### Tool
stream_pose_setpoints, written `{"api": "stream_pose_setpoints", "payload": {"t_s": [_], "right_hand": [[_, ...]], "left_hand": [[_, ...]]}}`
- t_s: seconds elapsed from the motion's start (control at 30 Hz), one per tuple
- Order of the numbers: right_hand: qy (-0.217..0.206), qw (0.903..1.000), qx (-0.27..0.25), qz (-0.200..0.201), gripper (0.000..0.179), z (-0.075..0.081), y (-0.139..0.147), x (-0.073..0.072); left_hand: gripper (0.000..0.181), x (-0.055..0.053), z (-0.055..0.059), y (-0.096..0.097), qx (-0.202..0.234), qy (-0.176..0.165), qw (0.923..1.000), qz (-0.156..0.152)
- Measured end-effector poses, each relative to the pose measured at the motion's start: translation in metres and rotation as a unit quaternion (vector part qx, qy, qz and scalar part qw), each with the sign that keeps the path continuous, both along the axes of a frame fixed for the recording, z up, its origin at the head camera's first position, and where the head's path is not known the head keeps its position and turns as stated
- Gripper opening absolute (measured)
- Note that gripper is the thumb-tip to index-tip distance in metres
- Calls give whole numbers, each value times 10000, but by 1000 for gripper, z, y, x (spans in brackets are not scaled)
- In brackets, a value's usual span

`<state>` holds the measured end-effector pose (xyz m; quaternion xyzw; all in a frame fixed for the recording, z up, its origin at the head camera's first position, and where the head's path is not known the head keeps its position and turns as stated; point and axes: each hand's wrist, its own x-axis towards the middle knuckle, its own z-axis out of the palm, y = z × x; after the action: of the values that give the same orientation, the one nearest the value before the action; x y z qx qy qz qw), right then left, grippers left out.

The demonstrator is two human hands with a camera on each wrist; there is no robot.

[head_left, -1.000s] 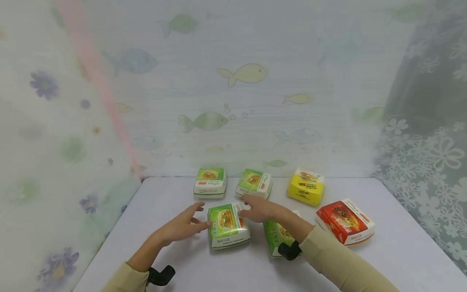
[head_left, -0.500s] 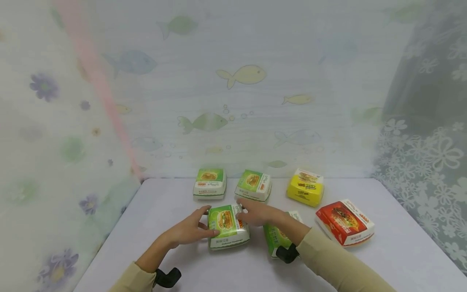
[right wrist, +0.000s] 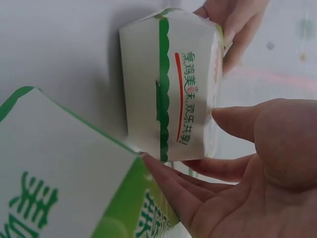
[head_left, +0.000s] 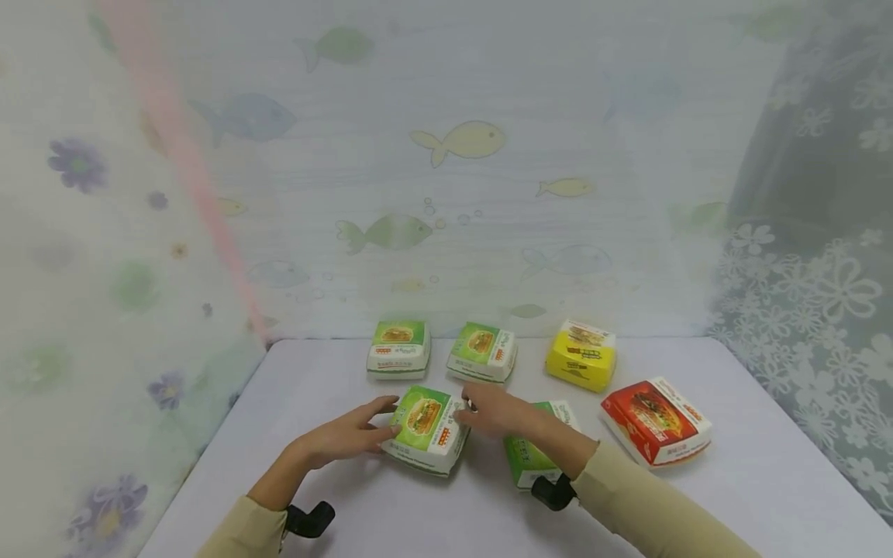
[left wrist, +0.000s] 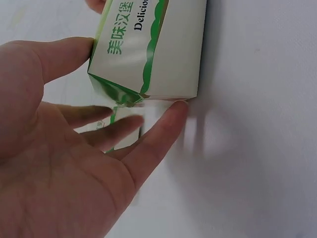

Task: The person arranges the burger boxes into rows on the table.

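Note:
A green and white paper burger box sits turned at an angle on the table in the head view, between both hands. My left hand is at its left side. In the left wrist view the thumb touches the edge of the box, one straight fingertip meets its lower corner, and other fingers stand apart from it. My right hand pinches the far right corner; in the right wrist view the thumb presses the box and a finger goes behind it. Under my right forearm lies another green burger box, partly hidden.
Two green burger boxes, one at the back left and one at the back middle, stand near the table's far edge. A yellow burger box and a red burger box are to the right on the white table.
The burger box between the hands has turned clockwise, its near right corner swinging toward me. My left hand came in to the box, then shifted slightly back left. The other boxes stay put.

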<state>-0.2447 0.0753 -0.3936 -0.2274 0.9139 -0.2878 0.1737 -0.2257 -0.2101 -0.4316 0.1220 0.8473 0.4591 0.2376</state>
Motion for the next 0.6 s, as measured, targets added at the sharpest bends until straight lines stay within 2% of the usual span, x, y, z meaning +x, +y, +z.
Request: {"api": "stream_pose_setpoints", "payload": {"t_s": [0.13,0.23,0.4,0.6], "right_hand": [[-58,9998,151,-85,33,0,1,0],[-131,9996,242,-117,40,4,1,-1],[-29,9993,375,51,49,10,0,-8],[115,9987,433,238,48,4,-7,-20]], "left_hand": [[73,-1,0,-1,-125,-41,9999,-100],[74,1,2,0,-272,-52,9996,-49],[77,5,4,0,-383,-106,9991,123],[72,12,5,5,-422,-67,9989,181]]}}
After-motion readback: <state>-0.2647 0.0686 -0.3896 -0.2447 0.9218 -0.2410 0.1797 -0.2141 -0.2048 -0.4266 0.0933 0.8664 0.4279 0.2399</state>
